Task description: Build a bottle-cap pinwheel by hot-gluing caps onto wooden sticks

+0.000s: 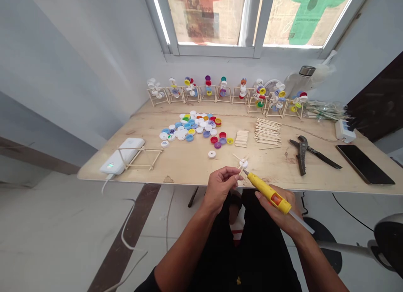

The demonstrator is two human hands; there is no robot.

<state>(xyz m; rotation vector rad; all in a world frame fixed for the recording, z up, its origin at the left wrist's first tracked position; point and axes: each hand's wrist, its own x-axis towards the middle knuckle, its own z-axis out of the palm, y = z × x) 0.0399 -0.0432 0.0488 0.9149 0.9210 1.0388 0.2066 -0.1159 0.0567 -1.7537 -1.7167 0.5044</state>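
Observation:
Near the table's front edge, my left hand point(222, 186) pinches a small cross of wooden sticks point(240, 171). A white bottle cap point(245, 163) sits behind the sticks; whether it is joined to them I cannot tell. My right hand point(277, 208) is wrapped round a yellow hot glue gun point(262, 188), a clear glue stick point(301, 222) jutting from its back. The gun's nozzle meets the sticks, touching or very close. Another white cap point(212, 155) lies just left of this spot, and a short row of cut sticks point(241, 139) lies behind.
Mixed bottle caps point(192, 126) are heaped mid-table, with a stack of longer sticks point(267, 131) to their right. Pliers point(302, 153), scissors point(324, 157) and a phone point(365, 164) lie right. A power bank point(122, 155) and stick frame point(143, 158) lie left. Cap wheels on stands point(208, 92) line the back.

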